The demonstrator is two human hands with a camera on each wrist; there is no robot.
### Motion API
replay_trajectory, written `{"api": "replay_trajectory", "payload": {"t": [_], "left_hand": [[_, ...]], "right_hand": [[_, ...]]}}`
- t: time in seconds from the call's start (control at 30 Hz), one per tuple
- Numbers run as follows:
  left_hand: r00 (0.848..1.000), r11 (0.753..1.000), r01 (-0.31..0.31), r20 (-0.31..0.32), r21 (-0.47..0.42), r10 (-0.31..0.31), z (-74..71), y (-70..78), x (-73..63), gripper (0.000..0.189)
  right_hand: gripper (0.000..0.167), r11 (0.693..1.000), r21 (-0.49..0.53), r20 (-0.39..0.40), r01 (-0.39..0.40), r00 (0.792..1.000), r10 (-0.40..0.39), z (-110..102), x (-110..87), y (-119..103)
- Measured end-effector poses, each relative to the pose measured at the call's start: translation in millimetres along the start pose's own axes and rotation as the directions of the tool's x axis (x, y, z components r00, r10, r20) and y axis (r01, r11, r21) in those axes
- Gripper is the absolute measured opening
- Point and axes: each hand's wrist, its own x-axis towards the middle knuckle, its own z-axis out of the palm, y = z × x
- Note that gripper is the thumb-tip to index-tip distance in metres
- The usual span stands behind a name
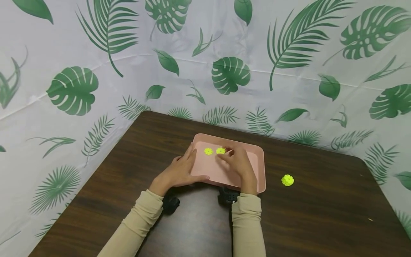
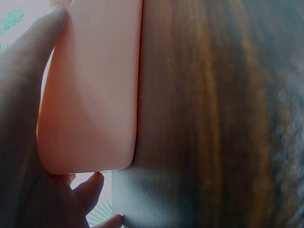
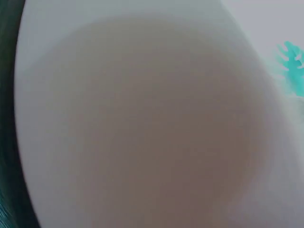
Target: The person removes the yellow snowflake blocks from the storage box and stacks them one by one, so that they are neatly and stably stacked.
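Observation:
A shallow pink tray [image 1: 210,169] lies on the table. My left hand [image 1: 181,170] holds its near left corner, thumb along the front rim and fingers along the left side. In the left wrist view the thumb [image 2: 33,61] lies at the rim, with fingertips [image 2: 90,190] showing past the end wall. My right hand [image 1: 237,159] reaches over the tray, thumb and fingers pinching at a bright yellow flower-shaped disc [image 1: 220,151]. Left of it, a matching disc [image 1: 208,151] lies flat in the tray. The right wrist view shows mostly a pale blur.
Right of the tray, a small pile of yellow flower-shaped discs [image 1: 287,180] sits on the dark wooden table [image 1: 321,214]. A white curtain with green leaves [image 1: 192,43] hangs behind and to the left. Black devices [image 1: 228,195] are strapped at both wrists.

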Motion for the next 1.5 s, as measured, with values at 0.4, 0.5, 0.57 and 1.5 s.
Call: {"api": "replay_trajectory", "payload": {"t": [0.4,0.5,0.57,1.5], "left_hand": [[1.0,1.0,0.01,0.001,0.004,-0.01,0.5,-3.6,-2.3,0.121],[1.0,1.0,0.01,-0.005,0.006,-0.01,1.0,-3.9,-3.1,0.12],[1.0,1.0,0.008,-0.008,0.009,-0.008,1.9,-4.2,-3.0,0.12],[0.999,1.0,-0.025,-0.024,0.003,0.025,2.5,2.8,-2.6,0.119]], "right_hand": [[0.026,0.997,-0.062,-0.056,0.046,0.997,-0.05,-20,-14.8,0],[0.025,0.994,-0.074,-0.083,0.076,0.993,-0.082,-26,-17.2,2],[0.026,0.994,-0.079,-0.099,0.08,0.991,-0.087,-29,-19.2,5],[0.043,0.986,-0.031,-0.201,-0.166,0.967,0.156,-81,-55.2,38]]}}
